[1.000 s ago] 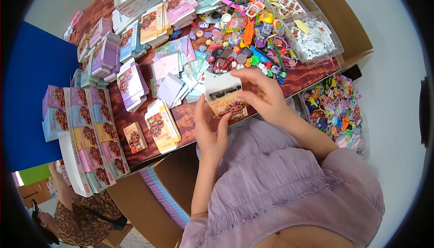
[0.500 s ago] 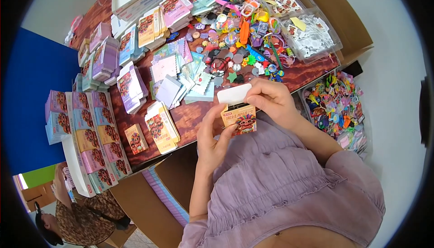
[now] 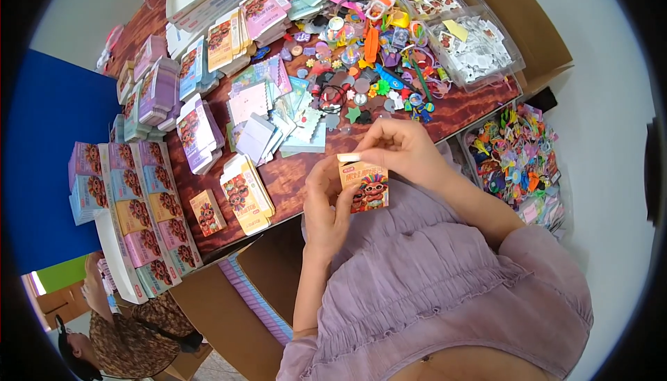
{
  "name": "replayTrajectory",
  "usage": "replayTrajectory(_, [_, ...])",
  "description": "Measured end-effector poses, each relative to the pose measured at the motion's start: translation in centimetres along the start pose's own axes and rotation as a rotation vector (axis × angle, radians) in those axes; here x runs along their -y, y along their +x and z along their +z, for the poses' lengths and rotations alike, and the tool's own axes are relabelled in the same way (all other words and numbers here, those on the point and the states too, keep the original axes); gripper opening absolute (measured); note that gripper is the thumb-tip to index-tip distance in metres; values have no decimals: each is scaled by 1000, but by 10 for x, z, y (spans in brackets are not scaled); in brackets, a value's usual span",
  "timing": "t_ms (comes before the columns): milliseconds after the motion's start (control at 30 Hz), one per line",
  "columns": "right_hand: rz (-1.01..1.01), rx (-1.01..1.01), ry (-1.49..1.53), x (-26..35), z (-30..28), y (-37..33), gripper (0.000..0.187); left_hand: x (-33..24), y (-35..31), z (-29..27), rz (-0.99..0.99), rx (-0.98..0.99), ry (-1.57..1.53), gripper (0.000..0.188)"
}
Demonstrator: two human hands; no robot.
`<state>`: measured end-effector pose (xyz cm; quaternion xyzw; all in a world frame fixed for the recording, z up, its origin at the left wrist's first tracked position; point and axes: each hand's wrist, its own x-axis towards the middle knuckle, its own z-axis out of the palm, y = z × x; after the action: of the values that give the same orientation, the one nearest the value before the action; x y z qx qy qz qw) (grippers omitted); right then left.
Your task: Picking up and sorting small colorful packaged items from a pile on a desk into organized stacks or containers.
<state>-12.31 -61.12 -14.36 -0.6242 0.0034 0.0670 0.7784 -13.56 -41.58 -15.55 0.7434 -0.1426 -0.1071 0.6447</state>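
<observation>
A small yellow-orange cardboard box (image 3: 367, 190) with a cartoon picture is held upright just off the table's near edge. My left hand (image 3: 326, 197) grips it along its left side, thumb across the front. At its top, my right hand (image 3: 399, 151) pinches the white-lined lid flap (image 3: 349, 158), which is folded most of the way down over the opening. What lies inside the box is hidden. On the table to the left are a closed box of the same design (image 3: 208, 214) and a stack of flat yellow cartons (image 3: 243, 197).
Notebooks and cards (image 3: 264, 131) lie mid-table. Behind them spreads a heap of small colourful trinkets (image 3: 375, 68). A clear tray of small packets (image 3: 479, 54) stands far right. Filled display trays (image 3: 142, 221) line the left edge. Another person (image 3: 132, 336) is at lower left.
The box's lid flap, raised before, has come down toward the opening under my right hand. My right hand has moved slightly left, and the box front shows more fully.
</observation>
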Motion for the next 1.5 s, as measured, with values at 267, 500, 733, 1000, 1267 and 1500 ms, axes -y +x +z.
replayTrajectory(267, [12,133,-310,-1,-17,4,11,9,-1,3,-7,26,-21,62])
replayTrajectory(500, [-450,124,-713,4,-9,-6,12,1,-1,-1,-151,-32,-81,53])
replayTrajectory(733, [-262,191,-550,-8,12,17,20,-1,-6,-38,-95,-82,295,31])
replayTrajectory(1000, [-597,284,-943,-62,135,75,30,-1,-37,-215,-223,-876,606,32])
replayTrajectory(1267, [-778,358,-1452,-77,193,105,33,4,-35,-206,-406,-657,1170,49])
replayTrajectory(1500, [-846,329,-917,-10,164,101,17,-7,-39,-162,-349,-205,-8,62])
